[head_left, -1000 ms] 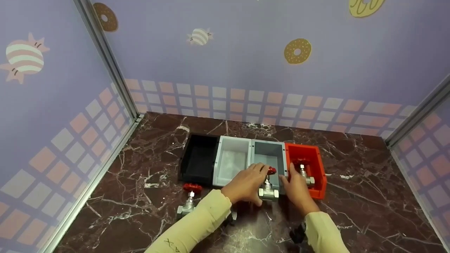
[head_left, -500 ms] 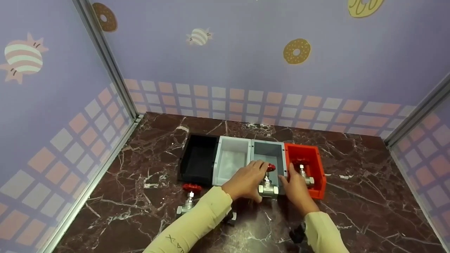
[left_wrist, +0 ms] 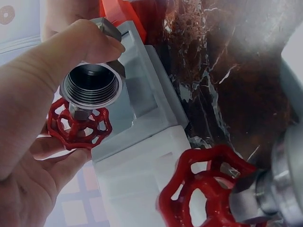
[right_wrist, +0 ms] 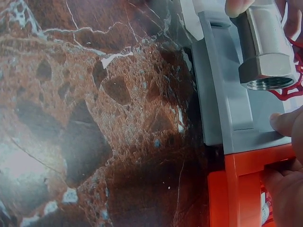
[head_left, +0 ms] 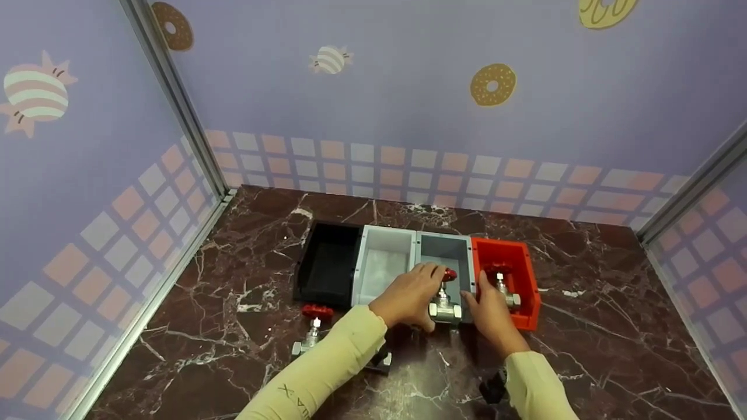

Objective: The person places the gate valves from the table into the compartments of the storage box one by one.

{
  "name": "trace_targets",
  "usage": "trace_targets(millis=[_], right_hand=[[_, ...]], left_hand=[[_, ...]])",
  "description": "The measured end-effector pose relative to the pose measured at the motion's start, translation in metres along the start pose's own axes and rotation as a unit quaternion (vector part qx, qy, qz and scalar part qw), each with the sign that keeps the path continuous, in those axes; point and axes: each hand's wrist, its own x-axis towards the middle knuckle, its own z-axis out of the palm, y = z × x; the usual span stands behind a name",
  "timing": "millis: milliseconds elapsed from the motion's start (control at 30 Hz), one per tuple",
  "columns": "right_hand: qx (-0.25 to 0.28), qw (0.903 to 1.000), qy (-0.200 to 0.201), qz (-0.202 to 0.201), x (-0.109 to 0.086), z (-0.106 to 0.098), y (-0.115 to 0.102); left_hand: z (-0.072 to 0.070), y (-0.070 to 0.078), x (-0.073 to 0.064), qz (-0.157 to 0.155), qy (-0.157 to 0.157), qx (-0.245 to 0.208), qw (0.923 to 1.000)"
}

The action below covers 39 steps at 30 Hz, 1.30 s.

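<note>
My left hand [head_left: 408,297] grips a metal gate valve [head_left: 445,312] with a red handwheel over the front of the grey bin [head_left: 446,242]. In the left wrist view the thumb lies across the valve body [left_wrist: 92,97], its threaded opening facing the camera, and the fingers are by the handwheel [left_wrist: 78,135]. My right hand [head_left: 490,312] pinches the adjoining walls of the grey bin and the red bin [head_left: 530,271]. Its thumb [right_wrist: 281,124] is on the grey side and its fingers reach into the red bin. Another valve [head_left: 502,284] lies in the red bin.
A white bin [head_left: 389,232] and a black bin [head_left: 308,256] continue the row leftward. On the marble-patterned table [head_left: 233,350] another red-wheeled valve [head_left: 314,332] stands left, partly behind the sleeve. A black object [head_left: 493,388] lies near the right sleeve. Patterned walls [head_left: 408,105] enclose the table.
My left hand has moved slightly forward with the valve, further over the grey bin's front. The right hand has stayed almost in place at the bin walls.
</note>
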Motion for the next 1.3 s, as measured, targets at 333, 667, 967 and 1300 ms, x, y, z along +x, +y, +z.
trace_targets(millis=[333, 667, 967, 1300], right_hand=[[-0.002, 0.9998, -0.013, 0.014, -0.002, -0.001, -0.001], [-0.003, 1.0000, -0.004, 0.000, -0.002, -0.001, -0.001], [-0.004, 0.9999, 0.009, -0.010, -0.002, 0.001, 0.000], [-0.008, 0.9999, -0.002, -0.005, -0.002, 0.000, 0.000]], left_hand=[[-0.002, -0.001, 0.004, -0.004, -0.003, -0.005, 1.0000], [-0.003, -0.001, 0.007, -0.004, -0.001, 0.000, 1.0000], [-0.003, -0.002, 0.010, -0.005, 0.005, 0.005, 1.0000], [-0.002, -0.006, 0.013, -0.005, 0.003, 0.008, 0.9999]])
